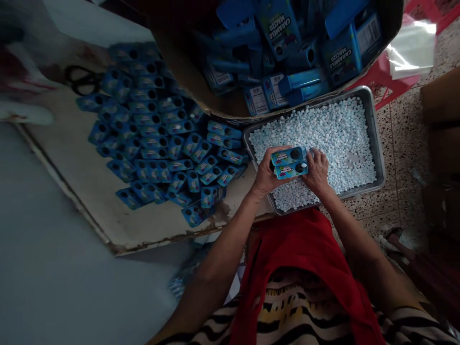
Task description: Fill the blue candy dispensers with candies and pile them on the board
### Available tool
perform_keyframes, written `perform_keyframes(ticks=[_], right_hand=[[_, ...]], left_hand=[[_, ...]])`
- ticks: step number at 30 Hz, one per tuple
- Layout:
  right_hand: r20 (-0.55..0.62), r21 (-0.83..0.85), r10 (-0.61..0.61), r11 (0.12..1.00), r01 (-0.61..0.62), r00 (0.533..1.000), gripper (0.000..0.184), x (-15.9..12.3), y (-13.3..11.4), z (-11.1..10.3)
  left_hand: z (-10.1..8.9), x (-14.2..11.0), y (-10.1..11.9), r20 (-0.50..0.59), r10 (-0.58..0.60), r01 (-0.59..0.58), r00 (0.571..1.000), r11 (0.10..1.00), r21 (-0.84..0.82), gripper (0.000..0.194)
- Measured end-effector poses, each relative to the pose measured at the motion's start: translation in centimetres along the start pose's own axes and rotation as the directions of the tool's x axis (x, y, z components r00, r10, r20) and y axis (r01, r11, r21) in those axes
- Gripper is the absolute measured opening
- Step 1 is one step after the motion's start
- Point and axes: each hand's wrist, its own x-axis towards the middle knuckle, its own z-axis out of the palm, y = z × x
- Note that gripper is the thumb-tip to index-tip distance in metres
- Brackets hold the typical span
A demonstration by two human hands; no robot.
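Note:
My left hand and my right hand together hold two small blue candy boxes, stacked side by side, over a metal tray filled with small white and pale blue candies. Each box has a round window hole at its right end. Both hands have their fingers wrapped on the ends of the boxes. To the left, several more of the same blue boxes lie in a heap on a worn white board.
A large cardboard carton of blue boxes tilts above the tray. Black scissors lie at the far left of the heap. A clear plastic bag rests on something red at top right. Speckled floor is on the right.

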Motion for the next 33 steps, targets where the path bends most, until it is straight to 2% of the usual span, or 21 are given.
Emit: perform_keyframes(ticks=[3,6,8,9,10,12,13,14,15,16,18,21,24,28,30,33], right_hand=[[0.01,0.011,-0.078,0.997,0.078,0.997,0.064,0.1,0.7,-0.4],[0.045,0.102,-0.128,0.987,0.122,0.991,0.049,0.2,2.0,-0.6],[0.05,0.258,-0.058,0.965,0.043,0.997,0.036,0.8,2.7,-0.5],[0.031,0.378,0.03,0.925,-0.039,0.999,0.031,1.3,3.1,-0.5],[0.022,0.54,0.156,0.829,-0.143,0.987,0.028,1.9,3.3,-0.6],[0.105,0.826,0.396,0.477,-0.302,0.912,0.031,3.2,3.6,-0.9],[0.199,0.903,0.441,0.265,-0.338,0.875,0.034,3.7,3.7,-1.2],[0.299,0.93,0.423,0.071,-0.36,0.855,0.036,4.2,3.8,-1.6],[0.377,0.923,0.37,-0.074,-0.377,0.849,0.038,4.6,3.8,-2.1],[0.423,0.905,0.305,-0.175,-0.387,0.853,0.039,4.8,3.7,-2.7],[0.444,0.865,0.187,-0.344,-0.365,0.876,0.039,5.0,3.4,-4.1],[0.353,0.821,0.086,-0.506,-0.264,0.932,0.037,4.8,2.2,-6.5],[0.223,0.814,0.045,-0.558,-0.161,0.974,0.04,5.2,0.2,-9.4],[0.071,0.856,0.092,-0.516,-0.014,0.993,0.044,6.7,-3.5,-13.5],[-0.002,0.893,0.154,-0.445,0.071,0.988,0.043,7.4,-5.3,-15.1],[-0.074,0.962,0.248,-0.237,0.134,0.966,0.047,8.3,-7.3,-16.1]], left_hand=[[1.0,-1.1,-1.3,-0.037,-0.021,0.021,0.999,1.0,0.0,0.085],[2.2,-1.8,-2.6,-0.072,-0.049,0.054,0.996,0.997,0.056,0.094],[2.7,-1.8,-2.8,-0.093,-0.052,0.061,0.994,0.993,0.099,0.106],[2.7,-1.7,-2.5,-0.093,-0.053,0.063,0.994,0.992,0.108,0.109],[2.6,-1.4,-2.1,-0.084,-0.065,0.074,0.994,0.992,0.107,0.107],[2.2,-0.8,-1.1,-0.064,-0.126,0.131,0.99,0.987,0.095,0.086],[2.0,-0.3,-0.7,-0.062,-0.17,0.176,0.983,0.98,0.094,0.074],[1.7,0.1,-0.3,-0.072,-0.212,0.218,0.975,0.971,0.1,0.065],[1.4,0.5,-0.1,-0.089,-0.242,0.252,0.966,0.961,0.112,0.06],[1.1,0.8,0.0,-0.11,-0.26,0.273,0.959,0.953,0.132,0.058],[0.7,1.3,-0.1,-0.151,-0.26,0.287,0.954,0.937,0.197,0.058],[0.1,1.6,0.1,-0.196,-0.186,0.241,0.963,0.919,0.312,0.061],[-0.4,2.2,1.5,-0.177,-0.061,0.132,0.982,0.895,0.425,0.061],[-0.6,4.1,3.9,-0.074,0.093,-0.038,0.993,0.839,0.542,0.056],[-0.5,5.2,4.5,-0.024,0.14,-0.102,0.99,0.819,0.565,0.055],[-0.2,6.3,4.7,0.034,0.166,-0.156,0.985,0.808,0.569,0.055]])
